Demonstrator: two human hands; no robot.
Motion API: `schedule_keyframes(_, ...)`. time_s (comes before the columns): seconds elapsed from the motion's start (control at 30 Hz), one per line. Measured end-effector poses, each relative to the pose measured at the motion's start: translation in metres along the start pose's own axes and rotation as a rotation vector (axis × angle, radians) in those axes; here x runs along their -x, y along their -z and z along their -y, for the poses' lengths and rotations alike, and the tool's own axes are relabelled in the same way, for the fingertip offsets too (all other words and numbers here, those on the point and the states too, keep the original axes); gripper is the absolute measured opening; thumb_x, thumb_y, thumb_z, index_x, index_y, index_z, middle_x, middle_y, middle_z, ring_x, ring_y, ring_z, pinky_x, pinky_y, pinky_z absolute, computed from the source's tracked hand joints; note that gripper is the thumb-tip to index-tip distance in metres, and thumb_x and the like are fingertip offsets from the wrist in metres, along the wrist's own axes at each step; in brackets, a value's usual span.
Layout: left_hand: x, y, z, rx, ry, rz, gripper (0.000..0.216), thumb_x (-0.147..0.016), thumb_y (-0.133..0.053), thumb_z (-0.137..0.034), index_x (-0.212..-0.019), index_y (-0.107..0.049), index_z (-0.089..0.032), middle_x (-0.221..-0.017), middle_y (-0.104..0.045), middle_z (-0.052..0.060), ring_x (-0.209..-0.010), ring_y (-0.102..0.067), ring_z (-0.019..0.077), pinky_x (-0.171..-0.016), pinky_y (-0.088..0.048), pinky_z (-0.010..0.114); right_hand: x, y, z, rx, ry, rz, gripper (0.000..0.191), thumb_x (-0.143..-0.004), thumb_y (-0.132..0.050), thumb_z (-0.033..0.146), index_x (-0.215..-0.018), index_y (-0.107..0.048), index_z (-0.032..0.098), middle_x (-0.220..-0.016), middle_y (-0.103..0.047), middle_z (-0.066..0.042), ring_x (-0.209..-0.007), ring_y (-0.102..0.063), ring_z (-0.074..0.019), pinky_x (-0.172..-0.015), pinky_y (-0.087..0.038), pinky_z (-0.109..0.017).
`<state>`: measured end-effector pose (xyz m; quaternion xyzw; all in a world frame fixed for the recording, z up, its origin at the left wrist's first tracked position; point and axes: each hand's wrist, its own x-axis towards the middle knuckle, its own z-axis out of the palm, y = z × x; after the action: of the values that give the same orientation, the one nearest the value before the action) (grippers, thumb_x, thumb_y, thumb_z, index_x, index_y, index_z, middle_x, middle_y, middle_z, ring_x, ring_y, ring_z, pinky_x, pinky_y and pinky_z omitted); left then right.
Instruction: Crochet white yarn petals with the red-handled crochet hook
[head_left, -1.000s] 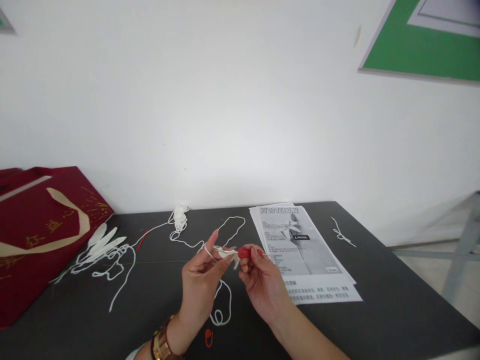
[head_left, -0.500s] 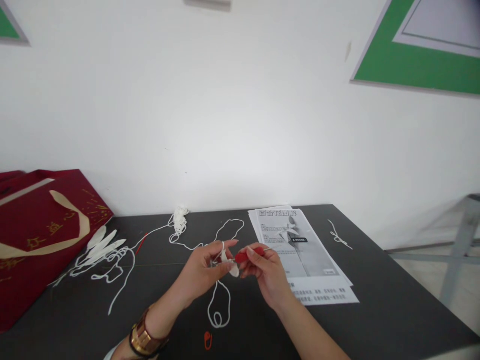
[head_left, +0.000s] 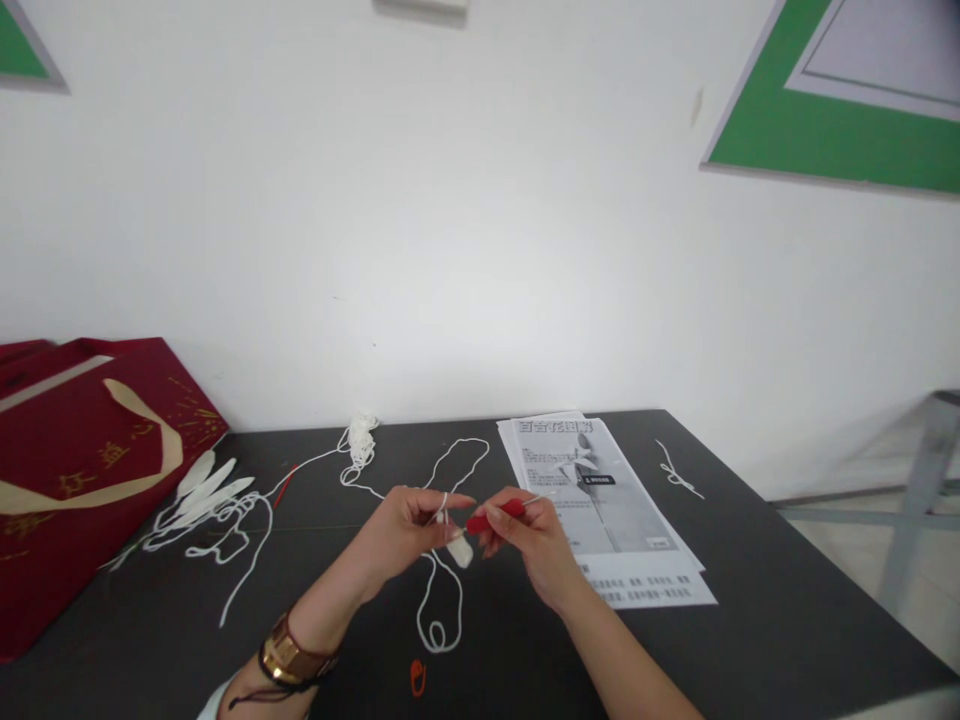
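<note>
Between thumb and fingers, my left hand [head_left: 412, 522] pinches a small white crochet piece [head_left: 460, 551], with white yarn running over its outstretched index finger. My right hand [head_left: 525, 530] grips a crochet hook by its red handle [head_left: 496, 516]. The hook's working tip reaches the white piece at my left fingertips; how it sits in the stitches is too small to tell. A loop of white yarn [head_left: 460, 612] hangs below my left hand onto the black table [head_left: 510, 665]. More yarn leads back to a small white yarn bundle [head_left: 361, 438] near the wall.
Several white petal-shaped pieces [head_left: 206, 492] with loose yarn tails lie left, beside a dark red bag [head_left: 90, 440]. A thin red stick [head_left: 284, 485] rests nearby. An orange stitch marker [head_left: 418, 677] is in front. Printed sheets [head_left: 637, 590] and a knotted white yarn scrap [head_left: 679, 478] lie right.
My right hand has tilted the hook, with its red handle shifted slightly left. The white piece now hangs a little lower at my left fingertips, and my left index finger has dropped slightly.
</note>
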<state>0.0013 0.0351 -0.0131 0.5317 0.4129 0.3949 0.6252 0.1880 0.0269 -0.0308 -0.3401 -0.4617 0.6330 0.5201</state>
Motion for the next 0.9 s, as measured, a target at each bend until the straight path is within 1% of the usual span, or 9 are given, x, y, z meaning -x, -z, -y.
schedule_keyframes(0.13, 0.003, 0.0, 0.003, 0.086, 0.023, 0.004, 0.041, -0.067, -0.079, -0.026, -0.107, -0.074, -0.019, -0.064, -0.07, 0.002, -0.053, -0.056, 0.0125, -0.057, -0.046, 0.026, -0.002, 0.002, 0.0, -0.06, -0.012, 0.004, 0.025, -0.076, -0.074, 0.036, -0.074, -0.072, 0.012, -0.061, -0.07, -0.004, -0.049, -0.06, -0.011, -0.048, -0.051, -0.021)
schedule_keyframes(0.27, 0.004, -0.002, 0.0, 0.128, 0.016, 0.003, 0.048, -0.07, -0.078, -0.027, -0.116, -0.069, -0.019, -0.066, -0.067, 0.001, -0.054, -0.054, 0.0113, -0.056, -0.045, 0.025, -0.004, 0.002, -0.004, -0.137, -0.027, -0.018, 0.025, -0.078, -0.072, 0.036, -0.074, -0.07, 0.012, -0.063, -0.07, -0.005, -0.047, -0.058, -0.0102, -0.045, -0.052, -0.021)
schedule_keyframes(0.37, 0.005, -0.002, -0.003, 0.131, 0.015, 0.007, 0.047, -0.069, -0.079, -0.027, -0.115, -0.07, -0.021, -0.067, -0.066, 0.0, -0.056, -0.054, 0.0107, -0.057, -0.043, 0.024, -0.003, 0.0, -0.005, -0.169, -0.022, -0.032, 0.023, -0.078, -0.073, 0.034, -0.075, -0.07, 0.011, -0.061, -0.069, -0.004, -0.048, -0.059, -0.0101, -0.045, -0.052, -0.019)
schedule_keyframes(0.47, 0.006, 0.0, -0.005, 0.112, 0.028, 0.014, 0.045, -0.066, -0.08, -0.026, -0.11, -0.072, -0.02, -0.066, -0.066, 0.0, -0.055, -0.053, 0.0109, -0.057, -0.043, 0.024, -0.003, -0.001, -0.005, -0.187, -0.017, -0.036, 0.022, -0.077, -0.074, 0.033, -0.075, -0.07, 0.011, -0.061, -0.069, -0.005, -0.048, -0.059, -0.0104, -0.045, -0.052, -0.019)
schedule_keyframes(0.57, 0.007, 0.0, -0.008, 0.077, 0.032, -0.005, 0.041, -0.064, -0.081, -0.025, -0.105, -0.075, -0.019, -0.063, -0.066, 0.001, -0.053, -0.052, 0.0109, -0.056, -0.042, 0.024, -0.002, -0.002, -0.005, -0.208, -0.027, -0.038, 0.024, -0.076, -0.075, 0.034, -0.074, -0.07, 0.011, -0.058, -0.068, -0.004, -0.046, -0.058, -0.0103, -0.044, -0.052, -0.02)
schedule_keyframes(0.67, 0.009, -0.002, -0.01, 0.042, 0.011, -0.044, 0.041, -0.065, -0.08, -0.026, -0.104, -0.075, -0.018, -0.062, -0.067, 0.001, -0.053, -0.052, 0.0112, -0.056, -0.041, 0.024, -0.002, -0.004, -0.006, -0.236, -0.039, -0.054, 0.026, -0.075, -0.075, 0.036, -0.074, -0.069, 0.011, -0.057, -0.067, -0.004, -0.045, -0.056, -0.0097, -0.044, -0.052, -0.02)
schedule_keyframes(0.8, 0.008, -0.005, -0.01, -0.003, -0.039, -0.098, 0.044, -0.065, -0.08, -0.024, -0.108, -0.074, -0.02, -0.065, -0.068, 0.0, -0.06, -0.055, 0.0132, -0.062, -0.043, 0.025, -0.002, -0.007, -0.007, -0.272, -0.045, -0.09, 0.026, -0.075, -0.075, 0.037, -0.075, -0.068, 0.012, -0.058, -0.066, -0.003, -0.045, -0.056, -0.0088, -0.044, -0.051, -0.019)
schedule_keyframes(0.9, 0.006, -0.009, -0.006, -0.075, -0.121, -0.173, 0.044, -0.066, -0.078, -0.024, -0.109, -0.073, -0.022, -0.065, -0.067, 0.0, -0.062, -0.055, 0.0147, -0.063, -0.046, 0.026, -0.001, -0.008, -0.008, -0.33, -0.083, -0.119, 0.027, -0.073, -0.077, 0.037, -0.076, -0.068, 0.011, -0.058, -0.067, -0.003, -0.044, -0.056, -0.0087, -0.043, -0.05, -0.019)
